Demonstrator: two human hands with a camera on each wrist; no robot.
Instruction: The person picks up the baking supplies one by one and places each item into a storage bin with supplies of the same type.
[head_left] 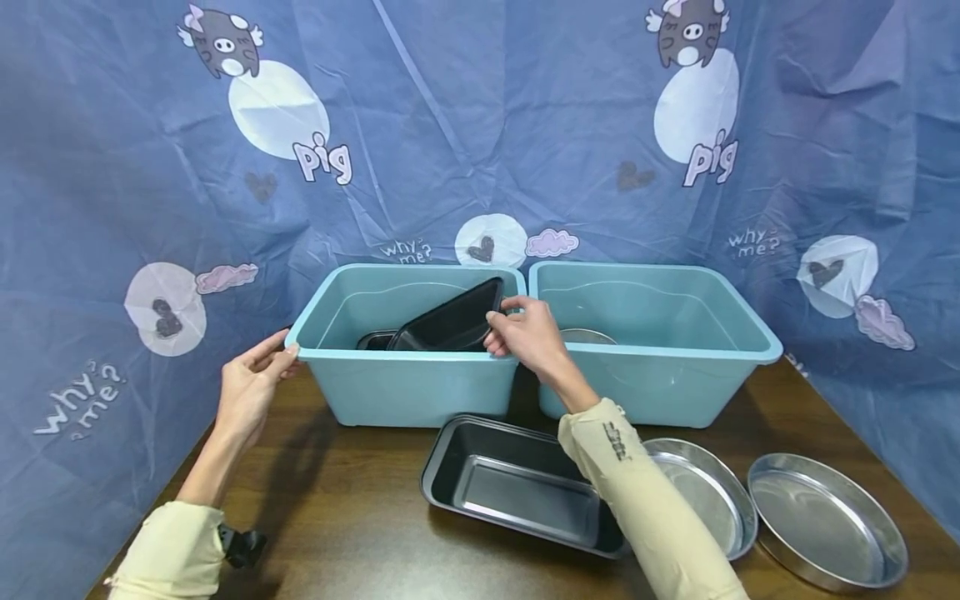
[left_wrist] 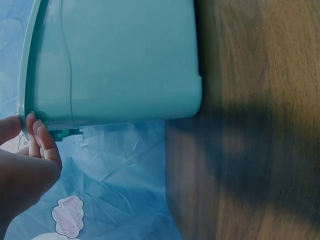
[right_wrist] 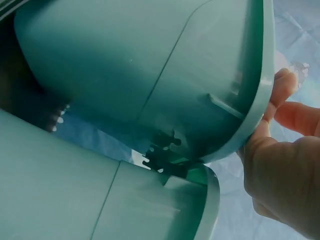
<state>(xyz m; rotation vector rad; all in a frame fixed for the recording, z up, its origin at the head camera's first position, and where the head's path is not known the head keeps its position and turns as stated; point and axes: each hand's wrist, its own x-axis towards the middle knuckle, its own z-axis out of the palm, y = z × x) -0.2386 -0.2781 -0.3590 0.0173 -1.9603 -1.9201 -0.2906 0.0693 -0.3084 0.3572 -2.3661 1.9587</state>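
Note:
My left hand (head_left: pixel 249 387) pinches the left front corner of the left teal bin (head_left: pixel 412 387); in the left wrist view, the thumb and fingertips meet on the bin's rim (left_wrist: pixel 25 75). Over the same bin's right front corner, my right hand (head_left: pixel 528 333) pinches the right end of a black loaf pan (head_left: pixel 453 321). That pan is tilted, its right end up and its left end down inside the bin. Beside its low end shows part of another dark pan (head_left: pixel 375 340). In the right wrist view, the right hand (right_wrist: pixel 282 165) is at the rim and the held pan is hidden.
A second teal bin (head_left: pixel 652 383) stands to the right, with a round metal pan (head_left: pixel 587 336) partly visible inside. In front lie a dark loaf pan (head_left: pixel 525 492) and two round metal pans, one (head_left: pixel 705 487) partly behind my sleeve, the other (head_left: pixel 828 521) farther right.

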